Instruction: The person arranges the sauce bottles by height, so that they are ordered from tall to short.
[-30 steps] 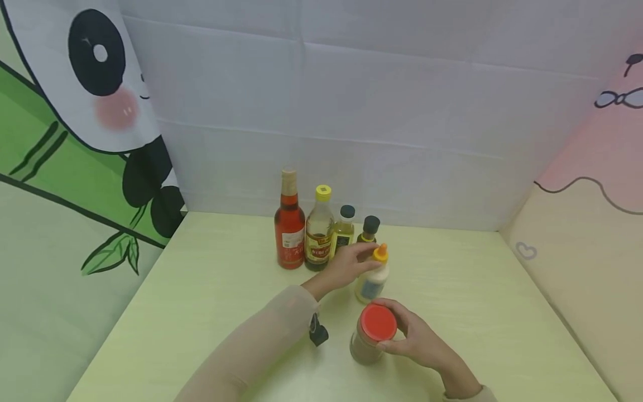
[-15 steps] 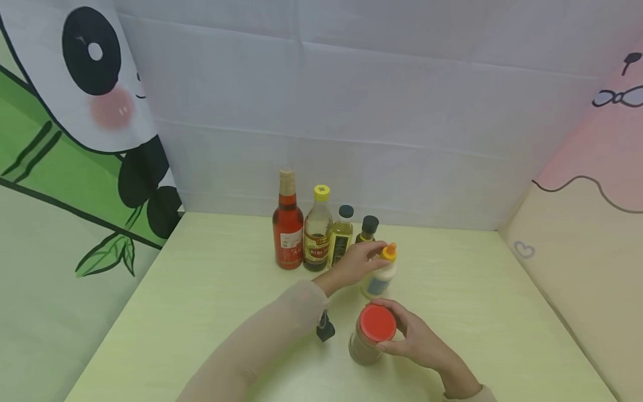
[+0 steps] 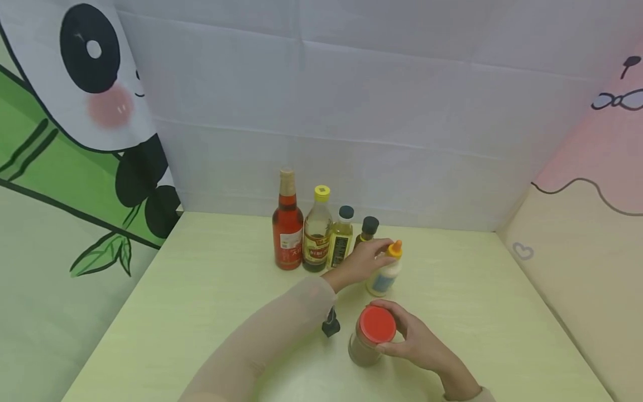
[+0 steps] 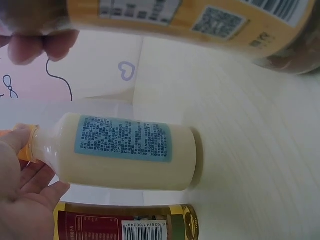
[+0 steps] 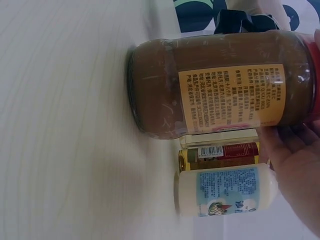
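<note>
My left hand (image 3: 361, 261) pinches a cream-coloured squeeze bottle (image 3: 385, 281) at its orange cap and neck. The bottle (image 4: 125, 172) stands upright on the table, its blue label facing the left wrist camera. Nearer to me, my right hand (image 3: 416, 341) grips a glass jar (image 3: 364, 353) just under its red lid (image 3: 378, 325), thumb on one side and fingers round the other. Brown paste fills the jar (image 5: 160, 90), which has an orange label. In the right wrist view, the right hand (image 5: 295, 175) is partly cut off by the frame edge.
Several bottles line up behind the left hand: a red one (image 3: 288, 245), a yellow-capped one (image 3: 316, 248), a yellow oil bottle (image 3: 340, 243) and a dark-capped one (image 3: 370, 226) partly hidden by the hand. A white sheet (image 3: 402, 111) hangs behind the pale table (image 3: 477, 290).
My left hand has shifted the squeeze bottle to the right and slightly away from me, toward the dark-capped bottle's right side. The right hand and the jar have stayed almost still.
</note>
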The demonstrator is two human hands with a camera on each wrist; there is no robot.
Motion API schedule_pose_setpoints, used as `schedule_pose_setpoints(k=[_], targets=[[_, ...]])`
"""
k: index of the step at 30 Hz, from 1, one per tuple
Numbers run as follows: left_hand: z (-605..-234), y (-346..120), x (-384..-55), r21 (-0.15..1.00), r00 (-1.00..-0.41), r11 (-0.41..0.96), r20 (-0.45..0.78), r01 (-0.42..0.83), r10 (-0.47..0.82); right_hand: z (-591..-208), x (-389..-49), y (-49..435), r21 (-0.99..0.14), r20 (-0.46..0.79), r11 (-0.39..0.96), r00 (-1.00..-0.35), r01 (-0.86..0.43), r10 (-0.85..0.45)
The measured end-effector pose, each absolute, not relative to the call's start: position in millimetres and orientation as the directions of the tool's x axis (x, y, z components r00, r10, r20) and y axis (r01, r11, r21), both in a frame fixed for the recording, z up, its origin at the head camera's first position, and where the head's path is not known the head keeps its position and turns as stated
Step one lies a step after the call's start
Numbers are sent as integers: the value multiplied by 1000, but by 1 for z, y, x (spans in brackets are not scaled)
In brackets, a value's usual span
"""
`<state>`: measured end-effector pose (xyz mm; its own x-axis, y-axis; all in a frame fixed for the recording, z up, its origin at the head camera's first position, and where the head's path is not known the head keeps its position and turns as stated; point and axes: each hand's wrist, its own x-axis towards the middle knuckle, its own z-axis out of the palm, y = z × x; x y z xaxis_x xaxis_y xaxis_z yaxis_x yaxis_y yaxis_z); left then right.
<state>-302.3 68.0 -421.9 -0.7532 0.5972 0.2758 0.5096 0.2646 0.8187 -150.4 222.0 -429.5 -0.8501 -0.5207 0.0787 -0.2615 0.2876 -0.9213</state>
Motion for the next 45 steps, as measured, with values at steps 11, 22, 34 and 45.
schedule_pose_setpoints(k=[11, 22, 34, 45], targets=[[-422, 78, -308, 815, -758, 291, 249, 500, 603, -429, -151, 223, -930, 53, 287, -859, -228, -510], [-421, 82, -310, 811, -771, 328, 217, 484, 599, -430, -150, 222, -934, 71, 265, -850, -240, -523], [-423, 90, -313, 791, -796, 387, 198, 474, 571, -428, -149, 223, -940, 59, 257, -849, -225, -526], [-416, 94, -313, 775, -826, 444, 173, 450, 537, -426, -147, 223, -938, 73, 253, -849, -237, -524]])
